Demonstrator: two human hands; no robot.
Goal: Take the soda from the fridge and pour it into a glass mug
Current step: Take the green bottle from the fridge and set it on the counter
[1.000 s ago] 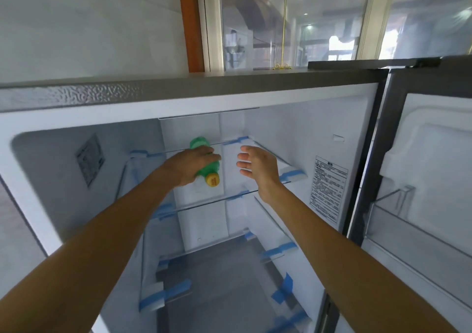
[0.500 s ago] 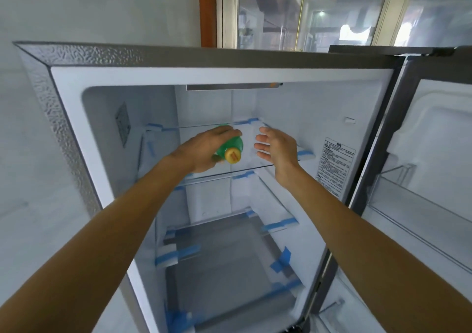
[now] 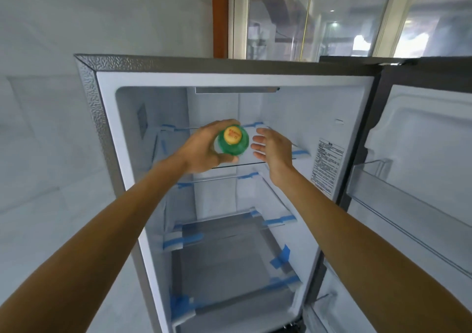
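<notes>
While the soda bottle (image 3: 236,148) is clamped in the left hand (image 3: 201,151), it should be drawn out level; the right hand (image 3: 274,148) is held open alongside.

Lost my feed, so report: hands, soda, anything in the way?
Left hand grips soda, cap facing camera. Right hand open beside it, not gripping. Fridge door open, nothing blocking the way out.

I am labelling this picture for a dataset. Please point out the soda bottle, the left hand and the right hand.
soda bottle (image 3: 233,138): head view, on its yellow cap.
left hand (image 3: 201,152): head view, on the back of the hand.
right hand (image 3: 275,149): head view, on the middle of the hand.
</notes>
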